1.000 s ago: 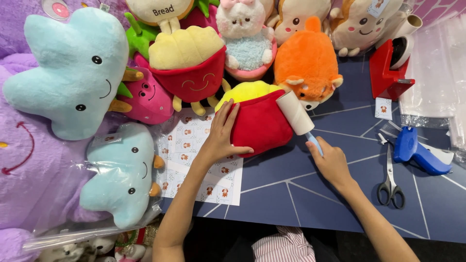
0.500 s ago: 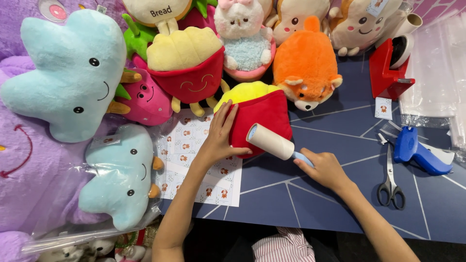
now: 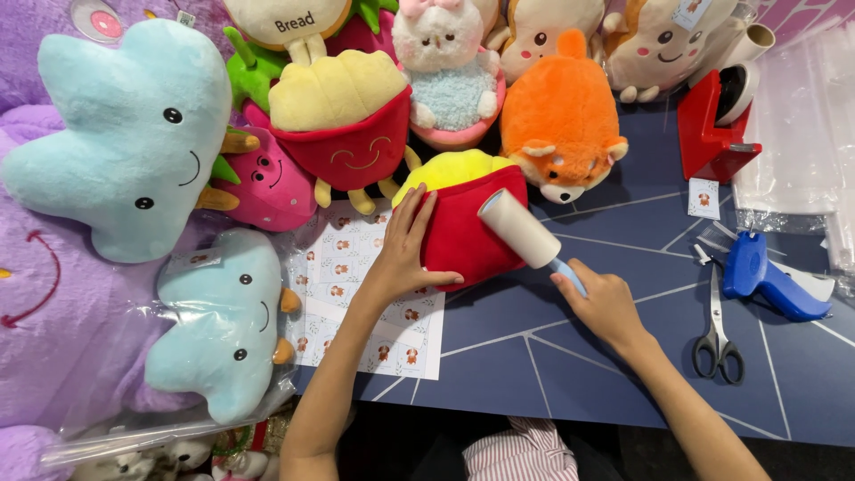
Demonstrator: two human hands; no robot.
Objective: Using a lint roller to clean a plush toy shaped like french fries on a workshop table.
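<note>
While left hand (image 3: pixel 403 258) presses one red plush (image 3: pixel 463 233), right hand (image 3: pixel 604 301) grip pinching one lint roller (image 3: pixel 521 229)

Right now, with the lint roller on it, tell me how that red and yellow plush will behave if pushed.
The red and yellow plush looks soft, so it would probably squash rather than resist. It seems light and might slide on the smooth blue table, which may be why the left hand rests on it beside the lint roller.
</note>
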